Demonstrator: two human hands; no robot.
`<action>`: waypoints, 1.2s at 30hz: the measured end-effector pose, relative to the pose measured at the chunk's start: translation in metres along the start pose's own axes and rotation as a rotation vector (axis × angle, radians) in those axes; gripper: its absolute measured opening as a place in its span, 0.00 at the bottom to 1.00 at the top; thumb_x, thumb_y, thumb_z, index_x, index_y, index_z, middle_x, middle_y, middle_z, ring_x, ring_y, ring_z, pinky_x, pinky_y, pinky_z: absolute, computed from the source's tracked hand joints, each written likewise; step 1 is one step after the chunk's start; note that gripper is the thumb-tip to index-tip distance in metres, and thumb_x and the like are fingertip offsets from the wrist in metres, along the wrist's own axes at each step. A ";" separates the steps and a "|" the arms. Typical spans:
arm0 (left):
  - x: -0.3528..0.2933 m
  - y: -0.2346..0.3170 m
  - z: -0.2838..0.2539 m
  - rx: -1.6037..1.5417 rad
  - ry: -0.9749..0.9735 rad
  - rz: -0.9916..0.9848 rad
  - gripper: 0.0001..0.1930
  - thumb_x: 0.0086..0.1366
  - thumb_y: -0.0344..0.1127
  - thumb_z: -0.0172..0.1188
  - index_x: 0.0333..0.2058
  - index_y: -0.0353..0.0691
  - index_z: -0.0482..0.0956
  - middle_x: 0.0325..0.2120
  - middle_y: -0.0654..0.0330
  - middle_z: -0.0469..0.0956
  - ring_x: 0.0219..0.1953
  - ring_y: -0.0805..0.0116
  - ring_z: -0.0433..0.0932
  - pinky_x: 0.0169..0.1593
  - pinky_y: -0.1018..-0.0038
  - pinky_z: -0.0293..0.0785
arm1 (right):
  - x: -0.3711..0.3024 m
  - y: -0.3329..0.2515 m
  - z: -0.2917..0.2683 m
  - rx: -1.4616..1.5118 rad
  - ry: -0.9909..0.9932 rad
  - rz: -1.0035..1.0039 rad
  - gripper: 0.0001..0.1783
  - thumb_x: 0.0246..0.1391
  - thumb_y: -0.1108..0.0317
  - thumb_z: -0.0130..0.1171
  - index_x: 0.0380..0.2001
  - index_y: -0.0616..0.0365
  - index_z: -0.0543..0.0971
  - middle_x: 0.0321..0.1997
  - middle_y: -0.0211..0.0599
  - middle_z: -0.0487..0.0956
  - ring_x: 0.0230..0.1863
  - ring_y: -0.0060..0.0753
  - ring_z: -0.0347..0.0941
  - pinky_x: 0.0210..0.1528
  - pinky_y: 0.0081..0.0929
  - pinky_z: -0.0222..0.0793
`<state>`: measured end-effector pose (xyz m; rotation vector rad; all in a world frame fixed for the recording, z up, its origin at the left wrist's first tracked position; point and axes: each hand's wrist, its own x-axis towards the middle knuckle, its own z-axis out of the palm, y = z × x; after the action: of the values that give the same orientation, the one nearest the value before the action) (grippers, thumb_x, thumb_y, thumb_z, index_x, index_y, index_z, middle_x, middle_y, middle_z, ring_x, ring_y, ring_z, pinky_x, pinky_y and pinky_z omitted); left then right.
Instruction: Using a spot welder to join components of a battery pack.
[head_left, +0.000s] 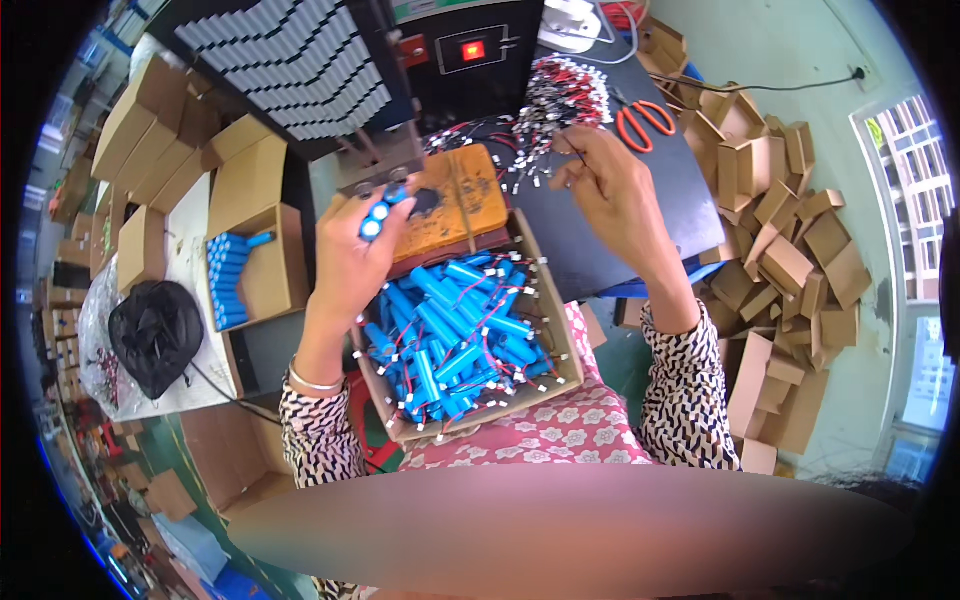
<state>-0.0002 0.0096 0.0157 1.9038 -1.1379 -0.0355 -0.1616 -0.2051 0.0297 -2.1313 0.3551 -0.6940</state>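
Observation:
My left hand (350, 245) is closed round a few blue cylindrical battery cells (377, 215), their pale ends showing. It holds them close under the metal head (380, 165) of a black machine (470, 85), beside a worn orange block (468, 195). My right hand (612, 190) is raised over the dark tabletop, thumb and fingers pinched together near a heap of red and black wire leads with white connectors (565, 100). Whatever thin thing those fingers hold is too small to make out. Below my hands, a cardboard box (575, 370) holds many blue cells with leads attached (460, 330).
Orange-handled pliers (645, 125) lie right of the wire heap. An open carton (290, 265) at left has stacked blue cells (228, 280). A black bag (155, 340) rests on the white table. Cardboard pieces (790, 250) pile up on the right. A lit red switch (473, 50) glows on the machine.

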 end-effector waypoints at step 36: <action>0.002 -0.008 0.016 0.070 0.134 0.118 0.10 0.56 0.28 0.62 0.38 0.35 0.77 0.26 0.49 0.76 0.26 0.50 0.72 0.30 0.63 0.67 | 0.026 -0.056 0.047 -0.098 -0.351 -0.061 0.11 0.52 0.72 0.58 0.39 0.66 0.75 0.27 0.38 0.77 0.24 0.21 0.70 0.28 0.21 0.66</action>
<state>-0.0008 -0.0011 0.0008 1.8663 -1.1708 0.1969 -0.1122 -0.1539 0.0609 -2.3124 0.1354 -0.3296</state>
